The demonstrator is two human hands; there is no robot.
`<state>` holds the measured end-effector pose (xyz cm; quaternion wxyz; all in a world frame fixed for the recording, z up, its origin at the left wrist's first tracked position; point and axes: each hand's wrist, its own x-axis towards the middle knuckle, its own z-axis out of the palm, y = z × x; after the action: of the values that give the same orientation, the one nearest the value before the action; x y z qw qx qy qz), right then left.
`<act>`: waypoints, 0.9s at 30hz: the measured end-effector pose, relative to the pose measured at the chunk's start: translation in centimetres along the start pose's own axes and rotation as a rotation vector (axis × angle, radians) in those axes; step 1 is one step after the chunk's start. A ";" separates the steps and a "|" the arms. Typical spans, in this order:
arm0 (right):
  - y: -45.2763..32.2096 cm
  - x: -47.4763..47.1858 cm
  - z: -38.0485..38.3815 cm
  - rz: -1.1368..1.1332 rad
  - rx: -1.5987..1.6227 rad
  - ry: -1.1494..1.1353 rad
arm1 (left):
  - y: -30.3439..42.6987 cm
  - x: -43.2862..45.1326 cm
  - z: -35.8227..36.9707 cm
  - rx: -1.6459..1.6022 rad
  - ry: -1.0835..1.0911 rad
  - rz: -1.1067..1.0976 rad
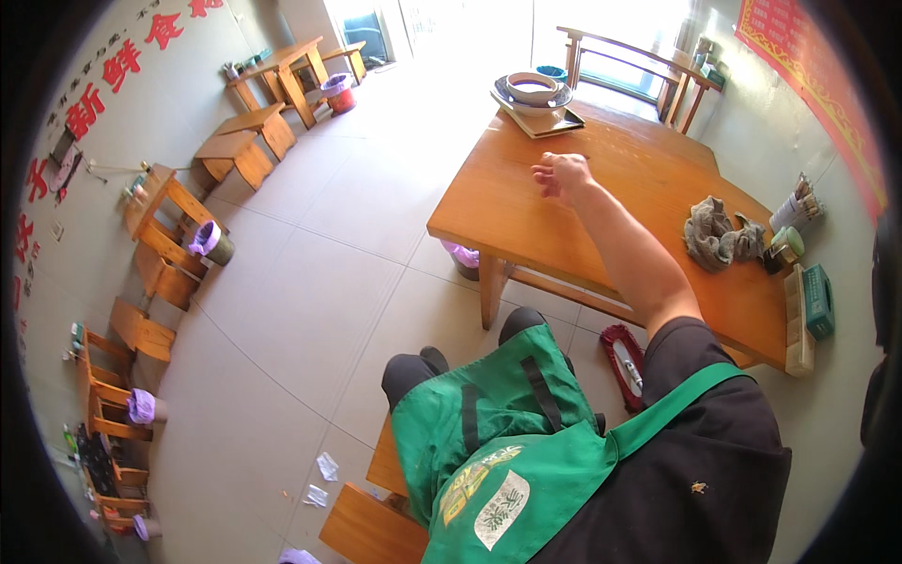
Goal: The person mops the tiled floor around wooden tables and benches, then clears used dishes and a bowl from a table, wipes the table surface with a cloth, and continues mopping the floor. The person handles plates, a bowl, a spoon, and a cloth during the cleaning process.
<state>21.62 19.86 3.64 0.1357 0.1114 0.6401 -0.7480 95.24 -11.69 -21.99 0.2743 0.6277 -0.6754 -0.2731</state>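
My right hand reaches out over a wooden table, its fingers loosely bent and apart, with nothing seen in it. Just beyond the fingers, at the table's far end, stacked bowls stand on a rectangular tray. The upper bowl holds something dark. A crumpled grey cloth lies on the table to the right of my forearm. Beside it, close to the wall, stand a holder of chopsticks and a jar with a green lid. My left hand is out of view.
A teal tissue box and a beige container stand at the table's near right end. Under the table is a lined bin. Crumpled papers lie on the floor near a wooden stool. More wooden tables line the left wall.
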 end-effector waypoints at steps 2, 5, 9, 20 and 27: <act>-0.9 4.6 -1.2 0.023 0.048 0.157 | 1.2 0.3 0.6 0.017 -0.024 0.022; -1.4 9.7 -1.7 0.042 0.068 0.263 | 2.4 0.8 0.9 0.051 -0.028 0.036; -2.2 13.9 -0.6 0.119 0.128 0.266 | 2.7 1.6 0.0 0.119 0.017 0.021; -4.5 17.1 0.1 0.234 -0.308 0.254 | -1.9 2.8 -14.1 0.382 0.445 -0.308; -4.2 15.3 -0.3 0.163 -0.234 0.285 | -5.7 5.3 -16.3 0.438 0.529 -0.420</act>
<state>5.78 19.80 2.29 0.1158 0.2513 0.7242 -0.6317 110.55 -17.73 -14.51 0.2365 0.8443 -0.4809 -0.0017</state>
